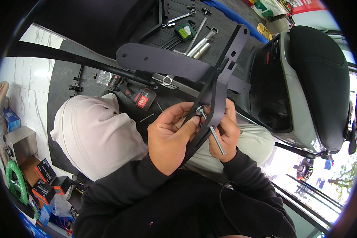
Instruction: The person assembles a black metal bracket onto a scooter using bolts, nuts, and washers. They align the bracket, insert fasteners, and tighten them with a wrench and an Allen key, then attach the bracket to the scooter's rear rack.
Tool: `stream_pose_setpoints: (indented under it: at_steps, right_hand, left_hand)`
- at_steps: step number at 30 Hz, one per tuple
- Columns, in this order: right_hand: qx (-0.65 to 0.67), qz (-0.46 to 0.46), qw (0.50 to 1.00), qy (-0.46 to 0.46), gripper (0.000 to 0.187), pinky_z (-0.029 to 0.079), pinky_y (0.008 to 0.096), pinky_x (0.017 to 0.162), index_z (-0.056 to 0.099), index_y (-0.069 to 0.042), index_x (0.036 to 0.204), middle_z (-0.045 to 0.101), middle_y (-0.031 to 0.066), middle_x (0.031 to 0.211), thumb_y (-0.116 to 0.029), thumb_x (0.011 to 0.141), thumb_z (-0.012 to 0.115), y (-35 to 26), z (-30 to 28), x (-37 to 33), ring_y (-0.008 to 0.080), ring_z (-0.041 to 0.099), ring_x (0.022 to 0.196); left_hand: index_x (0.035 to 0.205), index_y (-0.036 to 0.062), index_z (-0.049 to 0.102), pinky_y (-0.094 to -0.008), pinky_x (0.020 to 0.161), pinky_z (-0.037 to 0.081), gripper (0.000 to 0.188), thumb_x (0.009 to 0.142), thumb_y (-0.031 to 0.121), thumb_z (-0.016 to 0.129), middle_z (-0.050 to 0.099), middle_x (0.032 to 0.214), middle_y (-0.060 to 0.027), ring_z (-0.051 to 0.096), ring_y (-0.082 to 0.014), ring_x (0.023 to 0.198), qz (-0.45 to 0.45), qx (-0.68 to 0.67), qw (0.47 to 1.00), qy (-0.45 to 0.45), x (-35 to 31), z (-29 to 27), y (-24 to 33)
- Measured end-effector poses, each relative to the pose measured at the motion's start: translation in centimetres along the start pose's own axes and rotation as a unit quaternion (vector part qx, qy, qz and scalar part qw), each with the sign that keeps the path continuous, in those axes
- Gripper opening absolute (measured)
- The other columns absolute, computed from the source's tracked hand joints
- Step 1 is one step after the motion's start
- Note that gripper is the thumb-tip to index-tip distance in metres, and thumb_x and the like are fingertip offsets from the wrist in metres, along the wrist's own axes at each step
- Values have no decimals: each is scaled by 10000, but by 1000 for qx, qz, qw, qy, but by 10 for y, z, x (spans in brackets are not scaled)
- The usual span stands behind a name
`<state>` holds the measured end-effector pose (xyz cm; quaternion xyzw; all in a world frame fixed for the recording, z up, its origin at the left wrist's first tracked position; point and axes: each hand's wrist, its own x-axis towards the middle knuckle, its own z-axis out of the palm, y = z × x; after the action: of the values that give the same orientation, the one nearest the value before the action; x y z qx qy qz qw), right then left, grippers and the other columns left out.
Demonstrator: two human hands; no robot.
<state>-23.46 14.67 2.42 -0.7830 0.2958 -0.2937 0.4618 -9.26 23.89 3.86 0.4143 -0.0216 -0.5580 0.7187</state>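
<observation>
A black metal bracket [219,97] with bent arms and bolt holes stands in front of me over my lap. My left hand [168,139] is closed on its near side, thumb pressed by the inner bar. My right hand [226,133] is closed round the other side, its fingers partly hidden by the bar. A long silver bolt [216,138] slants across the bracket between my hands, its threaded end pointing down by my right hand. At its upper end sits a washer [200,110], close to my left thumb. Whether the bolt passes through a hole cannot be made out.
A grey scooter with a black seat [319,87] stands at the right. Wrenches [204,39] and a green hex-key holder [184,31] lie on the dark footboard. A cordless power tool [137,95] and a loose bolt [147,117] are on the floor mat. Boxes [45,170] stand at left.
</observation>
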Motion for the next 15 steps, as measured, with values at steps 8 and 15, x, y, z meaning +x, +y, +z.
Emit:
stream_pose_setpoints:
  at_steps: [8,15]
  right_hand:
    - [-29,-6,999,18,283,537,335,935,718,34,1076,553,200,1333,155,874,561,2,0,3,247,675,1107]
    - [65,-29,996,53,223,525,341,923,677,51,1109,554,187,1306,106,916,580,5,-4,1,231,630,1085]
  left_hand:
    - [1288,-73,634,-192,721,537,281,1008,-60,645,748,1085,-83,682,-70,877,-4,-7,1000,6,1,0,0]
    - [1283,-66,640,-189,713,531,275,1008,-60,646,750,1076,-78,674,-66,862,3,8,1000,2,1,-1,-2]
